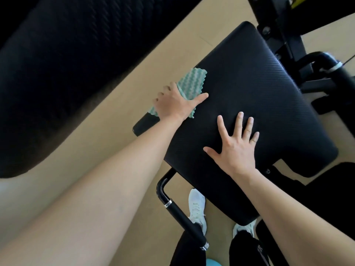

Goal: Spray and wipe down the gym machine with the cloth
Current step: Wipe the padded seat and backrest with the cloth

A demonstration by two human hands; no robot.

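Wiping seems to be going on: the left grip [176, 100] is curling around the green cloth [194, 81] at the seat pad's [269, 89] left edge, the right grip [236, 143] is resting spread on the pad, and the machine frame [278, 25] is probably waiting.

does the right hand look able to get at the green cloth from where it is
Probably yes: the right hand lies flat on the seat pad, with only bare pad between it and the green cloth. The left hand covers the cloth's near part, leaving the far end free.
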